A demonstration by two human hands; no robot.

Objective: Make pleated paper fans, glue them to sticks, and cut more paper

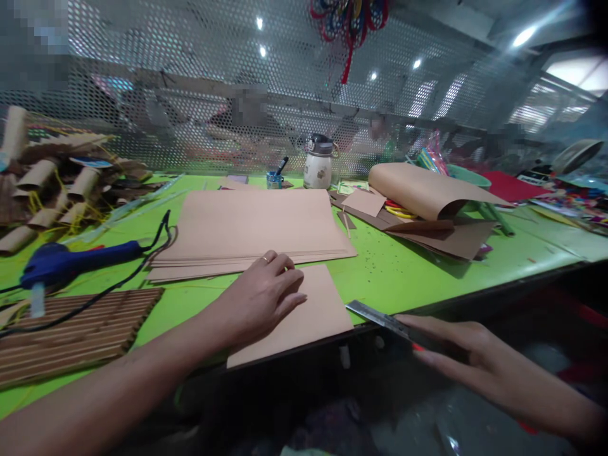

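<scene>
My left hand, with a ring on one finger, rests on a small brown paper sheet. Its fingers are loosely bent, with the thumb apart and nothing between them. That sheet lies at the table's front edge, one corner jutting past it. Off the front edge, to the right, my right hand is closed around a utility knife. The knife's blade is out and points left, its tip near the sheet's right side. A stack of larger brown sheets lies behind my left hand.
On the green table, a blue glue gun with a black cord lies left, by corrugated cardboard. Cardboard tubes are piled behind. A white bottle stands at the back, and rolled brown paper lies right.
</scene>
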